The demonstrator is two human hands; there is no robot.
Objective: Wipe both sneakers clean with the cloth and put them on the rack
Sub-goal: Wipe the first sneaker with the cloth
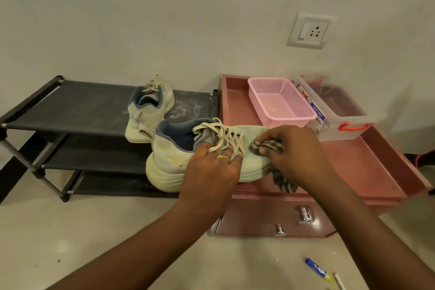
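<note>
A pale green sneaker [169, 160] with cream laces is held at the left edge of the pink cabinet top, toe pointing right. My left hand [211, 169] grips its side just below the laces. My right hand [296, 150] presses a checked brown cloth [266, 146] onto the toe; a tail of the cloth hangs below the sole. The second sneaker [148, 113] stands on the top shelf of the black rack [70, 106], heel toward me.
A pink mesh basket [282, 101] and a clear plastic box with orange clips [339, 110] stand at the back of the pink cabinet [353, 167]. Two drawer knobs face me. A blue tube [317, 268] and a white stick lie on the floor. A wall socket is above.
</note>
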